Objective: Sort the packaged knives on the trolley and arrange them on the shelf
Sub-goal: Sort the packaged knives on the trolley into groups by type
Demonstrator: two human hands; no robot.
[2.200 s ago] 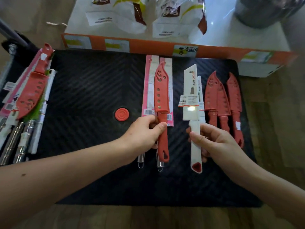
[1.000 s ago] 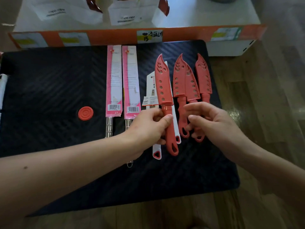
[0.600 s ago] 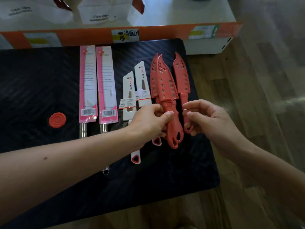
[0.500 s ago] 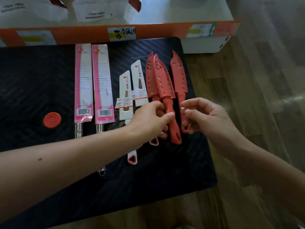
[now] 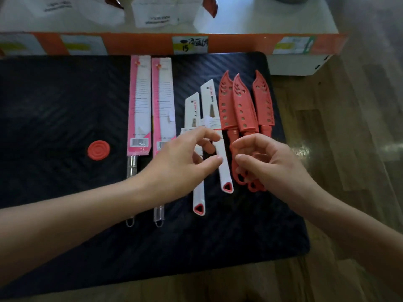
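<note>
Right hand (image 5: 272, 164) covers the handles of the red knives (image 5: 243, 110), grip unclear; left hand (image 5: 181, 164) hangs loose over white knives (image 5: 210, 101), pink packs (image 5: 139, 101) beside it

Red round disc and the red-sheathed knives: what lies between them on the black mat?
Head view: between the red disc and the red-sheathed knives lie two pink-carded knives, then two white-sheathed knives, side by side.

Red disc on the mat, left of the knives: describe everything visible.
The red disc is round and flat, with raised concentric rings on top; it looks like moulded plastic or rubber. It lies on the black mat, apart from and left of the pink-packaged knife. Only the mat touches it.
</note>
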